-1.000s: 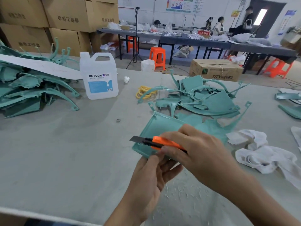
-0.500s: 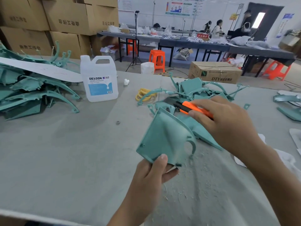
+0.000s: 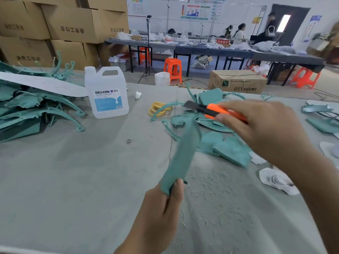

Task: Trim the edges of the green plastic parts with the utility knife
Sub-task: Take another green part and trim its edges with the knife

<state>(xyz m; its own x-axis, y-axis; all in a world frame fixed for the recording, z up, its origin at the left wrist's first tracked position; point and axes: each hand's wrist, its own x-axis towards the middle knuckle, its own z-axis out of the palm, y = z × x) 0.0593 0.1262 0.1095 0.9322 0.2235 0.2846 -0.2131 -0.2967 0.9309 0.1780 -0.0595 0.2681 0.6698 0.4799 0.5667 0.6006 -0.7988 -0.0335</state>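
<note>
Pinching the bottom corner of one green plastic part [image 3: 183, 151] between thumb and curled fingers, my left hand [image 3: 161, 204] holds it up off the grey table [image 3: 73, 171]. The part is tilted so its long body runs toward 1 o'clock, and it is too blurred for me to read its edges. My right hand [image 3: 266, 129] is wrapped tight round the orange utility knife [image 3: 216, 111], blade out and pointing toward 9 o'clock, just above the part's top end. Whether steel meets plastic I cannot tell.

Behind the part, from 12 to 2 o'clock, lies a central heap of green pieces [image 3: 227, 149]; my right hand and the knife cover its middle. A coil of yellow bands [image 3: 158, 109] sits at 11 o'clock, touching the heap's left fringe. Farther toward 10 o'clock stands a white DEXCON jug [image 3: 107, 94], and at 9 o'clock a larger green pile [image 3: 36, 114] with a white strip [image 3: 42, 84] laid across it. A small dark ring [image 3: 129, 141] lies alone on the table between the jug and the part. At 3 o'clock a crumpled white cloth [image 3: 277, 178] is partly hidden by my right forearm. Pale shavings [image 3: 211, 189] litter the table at 5 o'clock. Beyond the far edge are stacked cardboard boxes [image 3: 69, 24] at 10 o'clock, an orange stool [image 3: 172, 69] at 12 and a DTY box [image 3: 238, 83] at 1.
</note>
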